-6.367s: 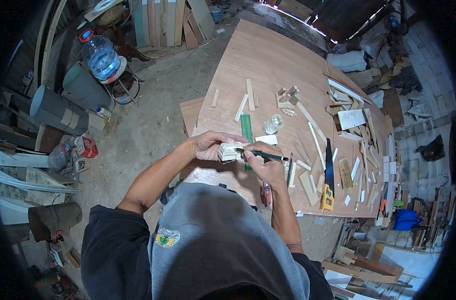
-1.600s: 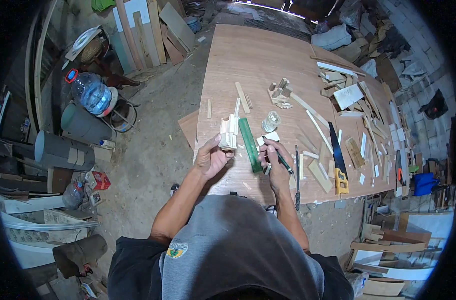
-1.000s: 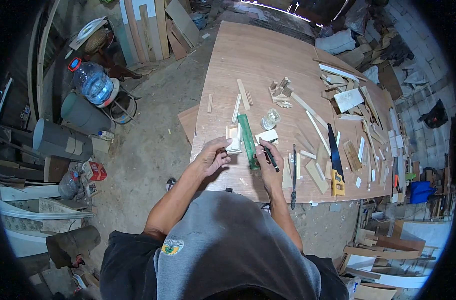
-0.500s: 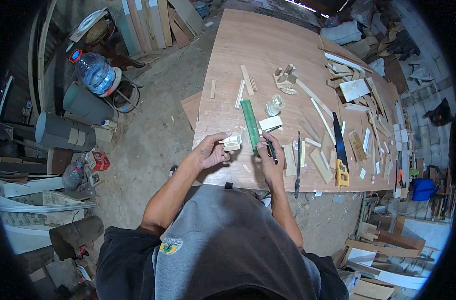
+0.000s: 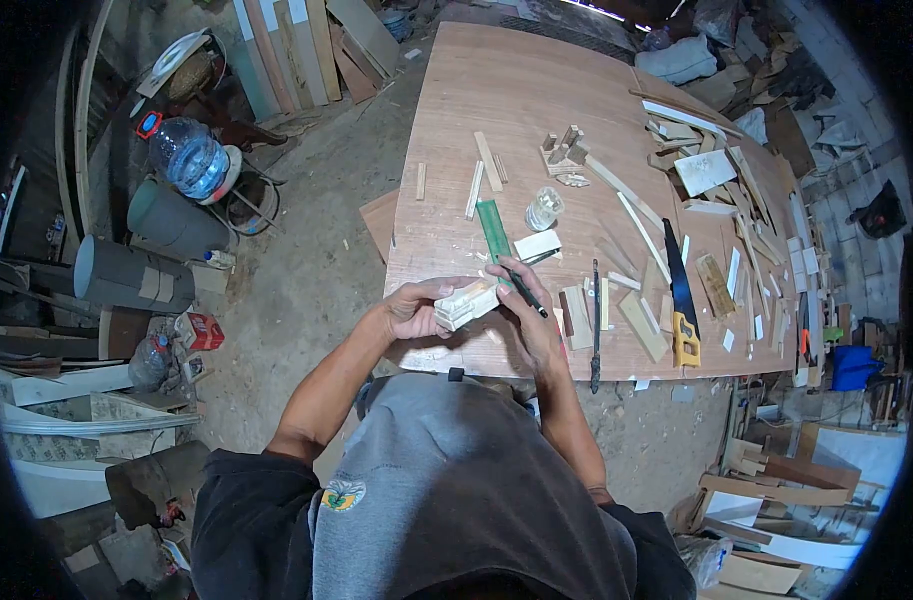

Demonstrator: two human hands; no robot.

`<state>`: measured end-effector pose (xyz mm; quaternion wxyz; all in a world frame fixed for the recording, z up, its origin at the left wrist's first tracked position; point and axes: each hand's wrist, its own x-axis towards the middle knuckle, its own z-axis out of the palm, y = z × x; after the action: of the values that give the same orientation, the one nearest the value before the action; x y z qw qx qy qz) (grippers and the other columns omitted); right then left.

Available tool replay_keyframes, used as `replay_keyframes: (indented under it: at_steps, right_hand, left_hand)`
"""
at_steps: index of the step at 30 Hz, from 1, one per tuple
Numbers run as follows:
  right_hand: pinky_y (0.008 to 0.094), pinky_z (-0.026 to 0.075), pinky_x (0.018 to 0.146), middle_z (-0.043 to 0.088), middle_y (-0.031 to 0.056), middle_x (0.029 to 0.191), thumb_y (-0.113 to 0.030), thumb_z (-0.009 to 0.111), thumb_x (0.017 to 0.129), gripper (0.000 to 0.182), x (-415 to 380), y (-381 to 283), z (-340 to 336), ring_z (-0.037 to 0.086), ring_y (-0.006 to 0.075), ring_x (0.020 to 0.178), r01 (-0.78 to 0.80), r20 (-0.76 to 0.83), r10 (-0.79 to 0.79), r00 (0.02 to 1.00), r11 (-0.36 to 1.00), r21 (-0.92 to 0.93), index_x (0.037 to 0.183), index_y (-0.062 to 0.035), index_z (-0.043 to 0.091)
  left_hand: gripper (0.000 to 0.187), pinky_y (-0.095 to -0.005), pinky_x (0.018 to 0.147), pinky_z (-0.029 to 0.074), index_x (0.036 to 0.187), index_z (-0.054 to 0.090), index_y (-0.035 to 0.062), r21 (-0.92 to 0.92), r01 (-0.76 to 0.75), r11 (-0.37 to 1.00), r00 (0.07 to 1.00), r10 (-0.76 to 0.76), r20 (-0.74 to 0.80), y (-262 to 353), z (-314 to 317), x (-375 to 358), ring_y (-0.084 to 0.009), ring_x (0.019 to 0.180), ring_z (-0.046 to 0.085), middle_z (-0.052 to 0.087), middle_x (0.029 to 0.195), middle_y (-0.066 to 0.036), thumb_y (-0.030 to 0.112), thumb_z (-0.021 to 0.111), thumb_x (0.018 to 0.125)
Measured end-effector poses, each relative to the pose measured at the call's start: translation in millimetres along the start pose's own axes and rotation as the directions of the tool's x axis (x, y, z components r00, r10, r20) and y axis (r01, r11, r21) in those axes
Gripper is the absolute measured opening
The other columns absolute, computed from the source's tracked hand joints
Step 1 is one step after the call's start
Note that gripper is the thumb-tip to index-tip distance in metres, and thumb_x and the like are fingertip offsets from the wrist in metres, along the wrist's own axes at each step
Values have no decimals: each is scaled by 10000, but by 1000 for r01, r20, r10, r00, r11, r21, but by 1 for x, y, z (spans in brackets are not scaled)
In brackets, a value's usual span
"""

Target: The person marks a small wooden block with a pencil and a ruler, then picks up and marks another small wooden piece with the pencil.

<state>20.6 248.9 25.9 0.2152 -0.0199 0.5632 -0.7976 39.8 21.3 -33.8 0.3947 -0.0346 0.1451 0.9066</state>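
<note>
My left hand [image 5: 413,311] is closed around a small pale wooden piece [image 5: 464,307], which looks built up from several bits and is held above the near table edge. My right hand [image 5: 534,335] grips a black pen [image 5: 525,294] slanting across its fingers, and its fingertips touch the right end of the wooden piece. Just beyond the hands lies a green ruler [image 5: 492,226], its near end hidden by my right hand. A clear jar [image 5: 544,208] and a white block [image 5: 537,245] sit to the right of the ruler.
Toward the right of the table [image 5: 536,90] lie a yellow-handled handsaw [image 5: 682,290], a thin dark rod [image 5: 595,325] and many wood offcuts [image 5: 711,172]. A small wooden assembly with upright pegs [image 5: 564,150] stands farther back. A water bottle [image 5: 191,160] is on a stool at left.
My right hand has left the ruler and come to the wooden piece, pen still in it. The wooden piece is now turned and tilted between both hands.
</note>
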Motion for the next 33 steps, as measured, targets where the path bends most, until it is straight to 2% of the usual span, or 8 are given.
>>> replay_keyframes:
  at_steps: [7, 10, 12, 15, 19, 22, 24, 33]
  right_hand:
    - [315, 508, 985, 592, 102, 1315, -59, 651, 942, 494, 0, 1, -5, 596, 189, 1159, -48, 62, 45, 997, 997, 57, 1403, -12, 482]
    - [305, 518, 954, 598, 87, 1297, -60, 655, 942, 472, -1, 2, -4, 601, 169, 1138, -23, 21, 21, 1000, 994, 109, 1384, -16, 497]
    - [298, 523, 932, 602, 79, 1283, -63, 659, 942, 459, -2, 2, -3, 602, 155, 1126, -5, -20, 8, 1000, 991, 131, 1373, -20, 507]
    - [275, 534, 866, 609, 57, 1250, -76, 675, 938, 450, -4, 2, -4, 610, 126, 1074, -14, -90, 24, 996, 993, 116, 1358, -34, 521]
    - [249, 519, 814, 599, 36, 1214, -107, 692, 930, 476, -5, 2, -3, 605, 104, 992, -8, -144, 17, 989, 998, 66, 1367, -38, 517]
    - [242, 502, 805, 586, 27, 1199, -123, 697, 925, 503, -7, 4, 0, 596, 100, 955, -10, -178, 24, 984, 997, 78, 1379, -28, 504]
    - [243, 504, 802, 584, 24, 1195, -127, 699, 925, 507, -7, 6, 1, 596, 101, 955, -6, -182, 22, 983, 996, 90, 1380, -27, 502]
    - [264, 523, 812, 589, 55, 1187, -159, 715, 920, 518, -7, 14, 4, 606, 115, 964, 31, -187, -19, 982, 998, 62, 1365, -2, 501]
  left_hand:
    - [669, -417, 763, 641, 1523, 310, -5, -22, 61, 998, 990, -58, 125, 11, 3, 6, -282, 1040, 702, 611, 1290, -205, 219, 595, 962]
    - [625, -393, 695, 624, 1498, 363, -9, -24, 78, 997, 992, -75, 101, 11, 11, 10, -271, 955, 711, 630, 1257, -192, 240, 588, 971]
    - [568, -364, 617, 578, 1451, 435, -13, -13, 20, 1000, 1000, -21, -19, 6, 7, 14, -251, 825, 700, 661, 1185, -176, 279, 576, 985]
    - [518, -342, 577, 531, 1403, 489, -9, 34, 25, 999, 1000, -24, -14, 4, 5, 17, -234, 738, 669, 687, 1102, -158, 306, 559, 998]
    - [502, -308, 575, 590, 1376, 494, -41, -29, -7, 1000, 998, 5, -69, -4, 11, 17, -226, 784, 702, 682, 1097, -197, 296, 545, 1007]
    - [477, -303, 552, 586, 1351, 517, -34, -84, -29, 996, 993, 19, -118, -10, 19, 15, -222, 702, 696, 708, 988, -165, 299, 542, 1010]
    - [402, -283, 482, 523, 1196, 602, -3, -69, -49, 996, 976, 33, -216, -12, 27, 13, -215, 624, 670, 705, 863, -122, 341, 568, 992]
    - [361, -259, 432, 526, 1046, 625, 47, -10, -108, 994, 941, 99, -323, -17, 32, 10, -178, 574, 660, 674, 745, -107, 399, 616, 966]
